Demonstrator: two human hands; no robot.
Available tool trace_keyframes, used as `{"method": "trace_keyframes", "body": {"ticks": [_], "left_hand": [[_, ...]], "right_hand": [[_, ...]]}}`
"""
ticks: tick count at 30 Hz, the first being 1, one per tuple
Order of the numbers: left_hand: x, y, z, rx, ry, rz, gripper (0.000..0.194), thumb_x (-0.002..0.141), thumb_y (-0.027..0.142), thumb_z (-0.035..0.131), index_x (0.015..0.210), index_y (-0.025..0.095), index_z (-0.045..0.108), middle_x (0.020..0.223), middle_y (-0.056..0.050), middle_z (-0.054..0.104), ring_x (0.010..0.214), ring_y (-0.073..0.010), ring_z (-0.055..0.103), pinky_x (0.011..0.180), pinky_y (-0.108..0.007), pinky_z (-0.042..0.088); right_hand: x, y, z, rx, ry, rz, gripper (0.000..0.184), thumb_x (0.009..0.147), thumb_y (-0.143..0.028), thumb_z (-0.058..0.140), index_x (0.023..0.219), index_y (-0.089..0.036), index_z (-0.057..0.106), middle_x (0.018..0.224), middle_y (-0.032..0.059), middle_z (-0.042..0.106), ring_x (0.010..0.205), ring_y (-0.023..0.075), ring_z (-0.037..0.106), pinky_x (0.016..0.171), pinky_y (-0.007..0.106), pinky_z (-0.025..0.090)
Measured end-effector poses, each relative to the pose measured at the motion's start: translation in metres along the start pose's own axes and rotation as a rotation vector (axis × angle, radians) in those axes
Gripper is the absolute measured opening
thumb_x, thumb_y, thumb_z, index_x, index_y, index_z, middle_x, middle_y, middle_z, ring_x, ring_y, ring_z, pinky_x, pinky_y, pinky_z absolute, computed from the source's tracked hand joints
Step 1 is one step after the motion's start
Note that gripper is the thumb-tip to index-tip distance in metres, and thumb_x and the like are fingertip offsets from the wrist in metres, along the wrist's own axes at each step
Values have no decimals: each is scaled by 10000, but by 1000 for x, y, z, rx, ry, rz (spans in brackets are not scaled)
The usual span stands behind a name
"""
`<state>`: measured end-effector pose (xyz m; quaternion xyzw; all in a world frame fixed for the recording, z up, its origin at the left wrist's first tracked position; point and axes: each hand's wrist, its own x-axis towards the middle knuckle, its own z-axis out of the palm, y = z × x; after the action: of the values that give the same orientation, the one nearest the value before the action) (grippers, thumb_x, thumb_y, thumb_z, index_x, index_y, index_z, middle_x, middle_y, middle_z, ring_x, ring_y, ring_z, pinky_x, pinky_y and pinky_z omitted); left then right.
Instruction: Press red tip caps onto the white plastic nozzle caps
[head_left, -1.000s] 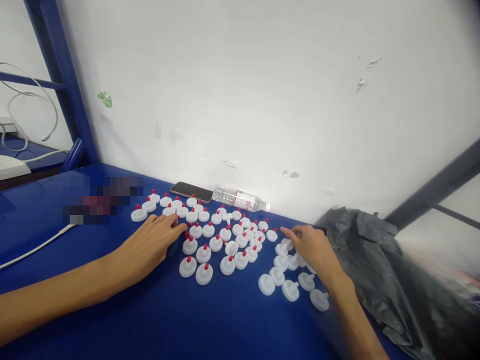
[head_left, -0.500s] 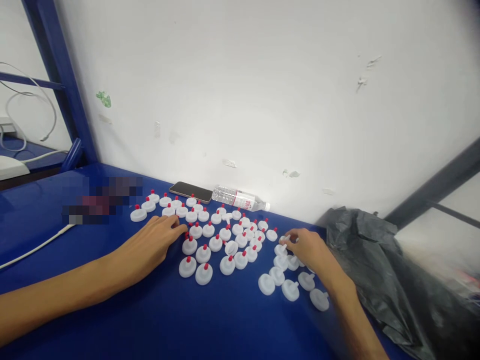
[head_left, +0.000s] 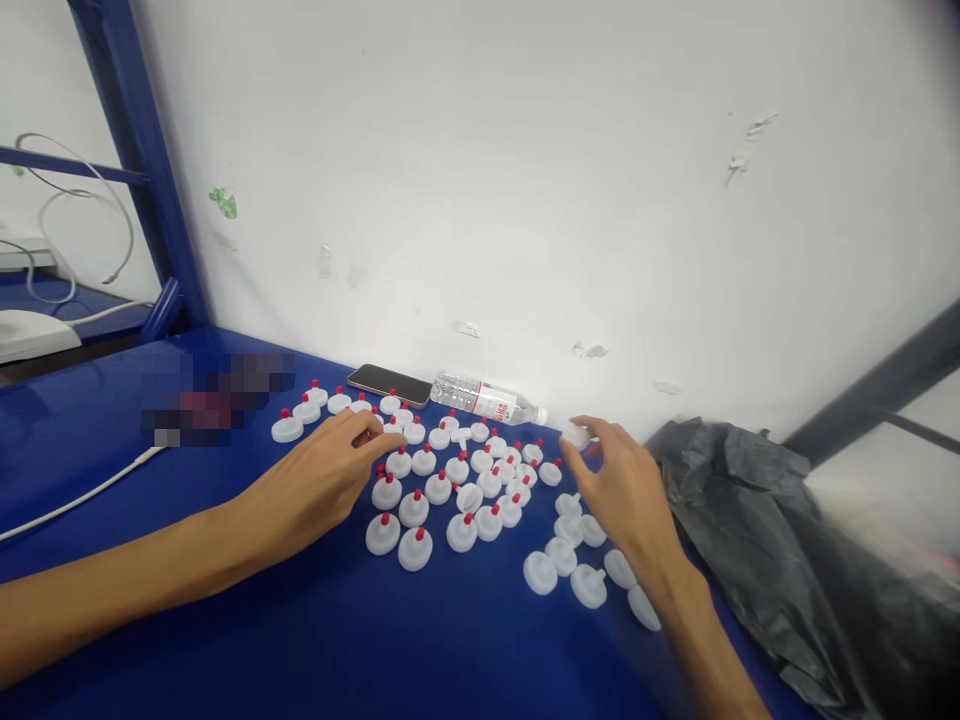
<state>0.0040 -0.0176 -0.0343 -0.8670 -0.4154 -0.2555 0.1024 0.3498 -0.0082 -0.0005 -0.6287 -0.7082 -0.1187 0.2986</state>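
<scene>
Several white plastic caps with red tips (head_left: 417, 486) stand in rows on the blue table (head_left: 322, 640). A smaller group of plain white caps (head_left: 570, 560) lies to their right. My right hand (head_left: 622, 490) is lifted above that group and pinches one white cap (head_left: 576, 436) between thumb and fingertips. My left hand (head_left: 322, 480) hovers low at the left edge of the red-tipped caps, fingers pinched together near one of them; what they hold, if anything, is too small to see.
A dark phone (head_left: 388, 384) and a lying water bottle (head_left: 487, 400) rest against the white wall. A crumpled black plastic bag (head_left: 757, 540) fills the right side. A white cable (head_left: 82, 495) runs across the table at the left. Blue frame posts stand at both sides.
My right hand has picked one white cap out of the plain group and raised it. My left hand has slid a little forward among the red-tipped caps.
</scene>
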Motion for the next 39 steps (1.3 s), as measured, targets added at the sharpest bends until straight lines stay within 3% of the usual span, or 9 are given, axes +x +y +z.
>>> {"method": "trace_keyframes", "body": {"ticks": [5, 12, 15, 20, 24, 28, 32, 39], "left_hand": [[1, 12, -9, -151, 210, 119, 434, 935, 43, 455, 1291, 282, 525, 1027, -42, 597, 921, -182, 568, 799, -322, 531], [-2, 27, -20, -385, 285, 170, 293, 927, 66, 541, 1131, 265, 611, 976, -32, 605, 870, -138, 613, 753, -251, 573], [-7, 30, -20, -416, 267, 238, 278, 916, 50, 543, 1104, 235, 629, 976, -38, 605, 868, -130, 621, 742, -225, 576], [-16, 34, -16, -440, 101, 362, 340, 919, 7, 478, 1144, 216, 625, 1021, -76, 603, 908, -140, 619, 788, -229, 581], [-16, 38, -15, -424, 100, 417, 319, 919, -5, 470, 1114, 196, 621, 1019, -88, 609, 939, -155, 601, 830, -249, 578], [-14, 36, -16, -405, 146, 416, 387, 890, -45, 476, 1145, 209, 617, 1005, -69, 585, 934, -156, 575, 822, -264, 570], [-17, 29, -15, -399, 120, 375, 518, 875, -78, 447, 1242, 256, 593, 1039, -60, 556, 984, -151, 579, 853, -258, 565], [-19, 26, -9, -424, 124, 345, 443, 894, -49, 452, 1186, 241, 616, 1063, -71, 554, 964, -143, 608, 832, -241, 575]], "right_hand": [[-15, -42, 8, 112, 110, -283, 344, 979, -337, 523, 1298, -228, 590, 1083, 89, 666, 1011, 262, 627, 914, 418, 483], [-37, -90, 12, 262, 4, -626, 280, 966, -320, 597, 1222, -207, 603, 1069, 86, 694, 994, 234, 645, 894, 399, 509], [-40, -97, 13, 304, -14, -659, 255, 963, -325, 617, 1186, -202, 599, 1077, 76, 715, 972, 213, 664, 865, 371, 510], [-42, -98, 16, 355, -23, -721, 232, 963, -261, 624, 1180, -193, 581, 1029, 38, 748, 879, 178, 676, 839, 356, 484], [-42, -100, 16, 357, -33, -745, 204, 967, -276, 608, 1147, -182, 592, 998, 38, 748, 835, 185, 667, 813, 363, 481], [-43, -101, 14, 384, -10, -752, 216, 966, -289, 600, 1147, -172, 595, 1001, 48, 751, 831, 186, 668, 812, 364, 479], [-42, -100, 13, 393, 37, -744, 270, 951, -295, 627, 1186, -169, 583, 998, 46, 755, 833, 178, 669, 829, 363, 474], [-43, -101, 13, 408, 18, -720, 209, 937, -238, 602, 1137, -179, 585, 917, 21, 746, 774, 169, 648, 831, 354, 464]]}}
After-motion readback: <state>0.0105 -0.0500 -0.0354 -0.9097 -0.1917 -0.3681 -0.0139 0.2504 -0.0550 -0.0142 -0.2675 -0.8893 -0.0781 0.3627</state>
